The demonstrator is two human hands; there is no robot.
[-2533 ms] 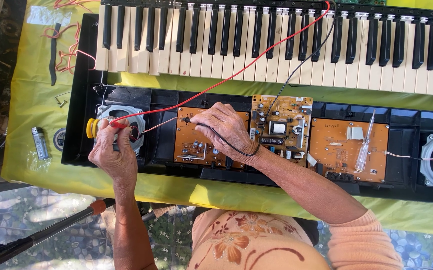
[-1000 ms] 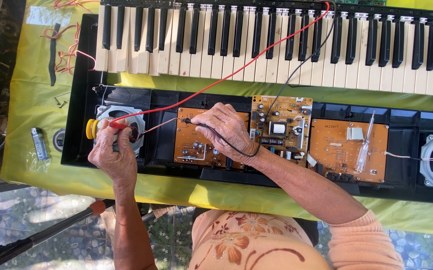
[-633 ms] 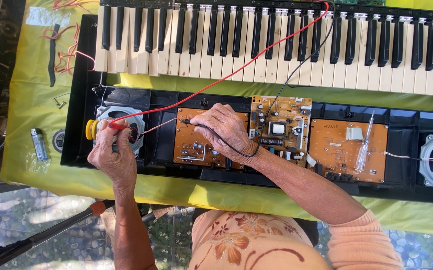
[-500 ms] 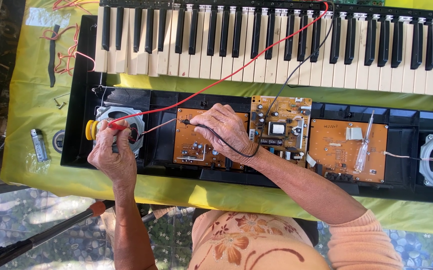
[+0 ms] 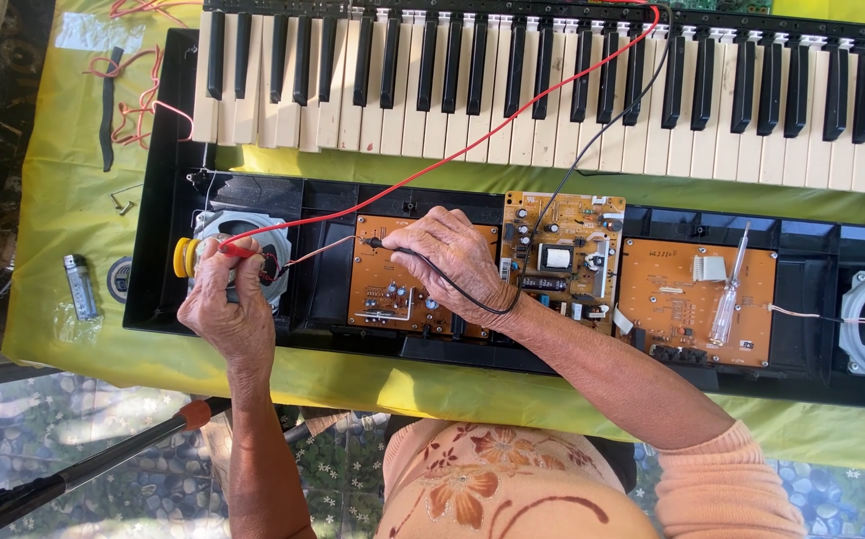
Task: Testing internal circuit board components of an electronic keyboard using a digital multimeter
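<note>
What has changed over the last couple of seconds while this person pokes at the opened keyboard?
Nothing visibly changed. The left hand keeps the red probe at the left speaker, and the right hand keeps the black probe on the orange circuit board.

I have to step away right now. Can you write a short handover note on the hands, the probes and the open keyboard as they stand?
Left hand: holds the red probe at the left speaker.
Right hand: holds the black probe, tip on the left circuit board.
Both leads run up over the keys.
Case is open; a clear-handled screwdriver lies on the right board.
Done: case opened, both probes placed.
Left: I cannot see a meter, so no reading is known.
</note>
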